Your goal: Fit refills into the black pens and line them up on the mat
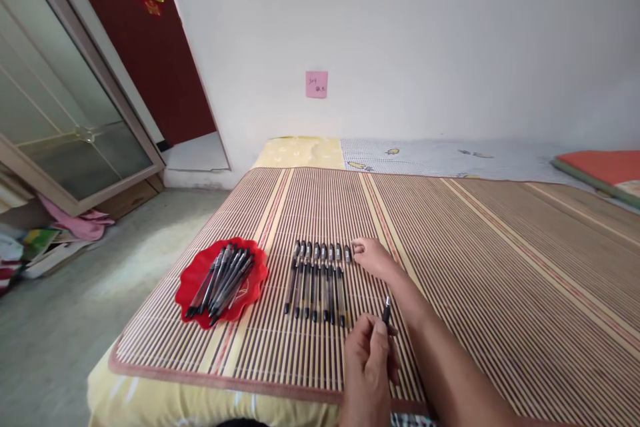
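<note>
My left hand [369,360] is closed around an uncapped pen [386,312], its metal tip pointing up and away from me. Beyond it, my right hand [373,257] has its fingers pinched at the right end of a row of dark pen caps, against the last pen cap [347,253]; the grip is partly hidden. Just below the caps, several clear-barrelled pens without caps [314,293] lie side by side on the striped mat. To the left, a red scalloped plate [187,280] holds a loose pile of capped black pens [223,283].
The bamboo mat [470,293] covers a bed with a yellow sheet [150,393] showing at its front edge. A pink note [317,85] is stuck on the white wall behind. A folded orange and green item [605,170] lies far right; a glass-paned door [75,113] stands left.
</note>
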A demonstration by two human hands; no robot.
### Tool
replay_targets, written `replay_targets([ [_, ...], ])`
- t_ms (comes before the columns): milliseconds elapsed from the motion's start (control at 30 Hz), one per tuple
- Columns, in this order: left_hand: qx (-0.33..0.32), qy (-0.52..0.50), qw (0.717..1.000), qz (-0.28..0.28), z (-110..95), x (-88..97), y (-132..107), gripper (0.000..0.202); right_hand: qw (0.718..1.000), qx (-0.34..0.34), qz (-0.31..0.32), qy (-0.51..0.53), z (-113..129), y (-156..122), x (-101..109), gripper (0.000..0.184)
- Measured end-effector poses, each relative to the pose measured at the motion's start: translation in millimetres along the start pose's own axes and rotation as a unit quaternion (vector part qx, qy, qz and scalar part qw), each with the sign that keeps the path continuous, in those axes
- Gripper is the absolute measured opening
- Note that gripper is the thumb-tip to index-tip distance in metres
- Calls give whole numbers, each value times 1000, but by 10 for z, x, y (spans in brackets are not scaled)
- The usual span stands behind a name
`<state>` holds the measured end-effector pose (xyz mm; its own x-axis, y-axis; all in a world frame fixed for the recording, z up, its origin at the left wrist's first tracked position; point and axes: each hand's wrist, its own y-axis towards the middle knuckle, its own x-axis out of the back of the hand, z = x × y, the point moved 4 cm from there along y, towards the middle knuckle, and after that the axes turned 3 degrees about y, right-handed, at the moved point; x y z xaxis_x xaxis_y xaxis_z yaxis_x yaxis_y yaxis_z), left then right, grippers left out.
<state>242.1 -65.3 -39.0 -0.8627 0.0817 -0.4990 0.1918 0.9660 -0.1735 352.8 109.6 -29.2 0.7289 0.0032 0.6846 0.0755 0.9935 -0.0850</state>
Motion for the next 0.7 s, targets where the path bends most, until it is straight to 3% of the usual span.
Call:
replay_targets([
  [167, 7, 18, 999, 28, 4, -10, 3, 57, 998, 8, 55, -11, 28, -88, -6, 66],
  [467, 8, -2, 1000, 10, -13, 6, 10, 57, 996, 20, 55, -67, 110, -31, -55, 60],
  [700, 18, -4, 1000, 0, -40, 14, 4, 57, 997, -17, 73, -36, 153, -111, -46, 67],
])
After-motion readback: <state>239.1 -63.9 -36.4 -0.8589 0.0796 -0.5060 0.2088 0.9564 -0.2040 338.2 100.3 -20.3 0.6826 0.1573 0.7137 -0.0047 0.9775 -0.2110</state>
